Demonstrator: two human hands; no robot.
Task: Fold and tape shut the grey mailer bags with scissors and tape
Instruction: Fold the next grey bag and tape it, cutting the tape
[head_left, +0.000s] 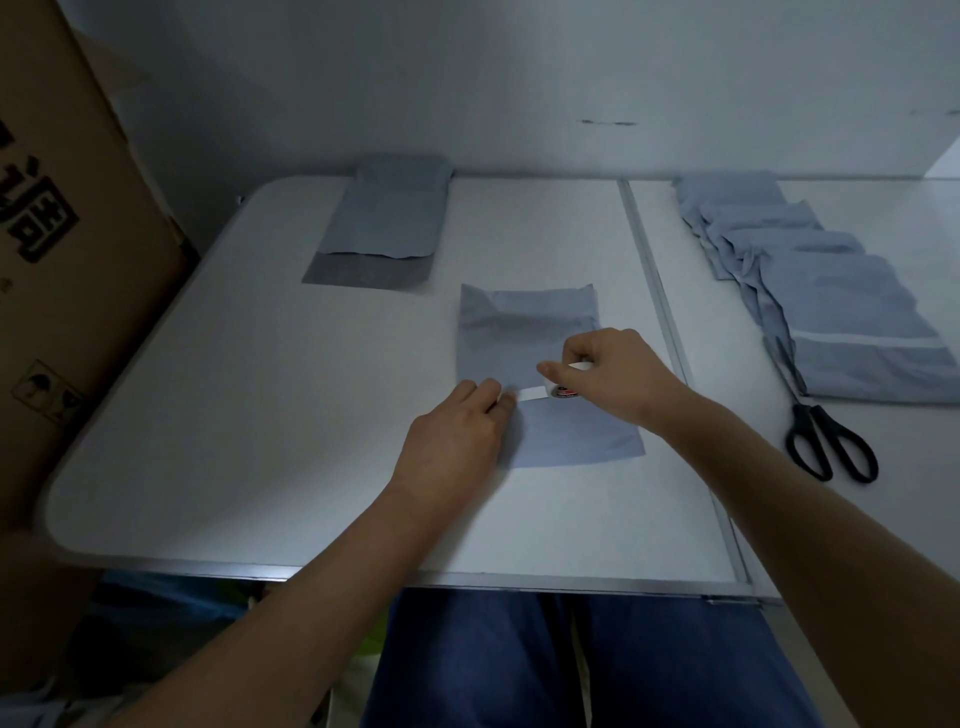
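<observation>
A: What is seen nearest on the table (260, 415)?

B: One grey mailer bag (524, 348) is laid flat in the middle, folded. A short white strip of tape (530, 393) is stretched across it. Its end is pinched by the fingers of the left hand (457, 431), and a small tape roll (563, 391) is gripped by the right hand (613, 374). A red and dark label is seen on the roll, but it cannot be read.

A: How many scissors are counted?

B: One pair of scissors (826, 441), with black handles, is placed to the right, its blades touching the nearest bag of a row of mailer bags (810, 291). About four overlapping bags are counted there; the exact number cannot be told.

A: And farther away?

B: One more flat bag (384, 218) is laid at the far left of the table, with a darker flap open. A cardboard box (57, 260) is stood at the left. Black characters and handling symbols are printed on it, only partly shown.
</observation>
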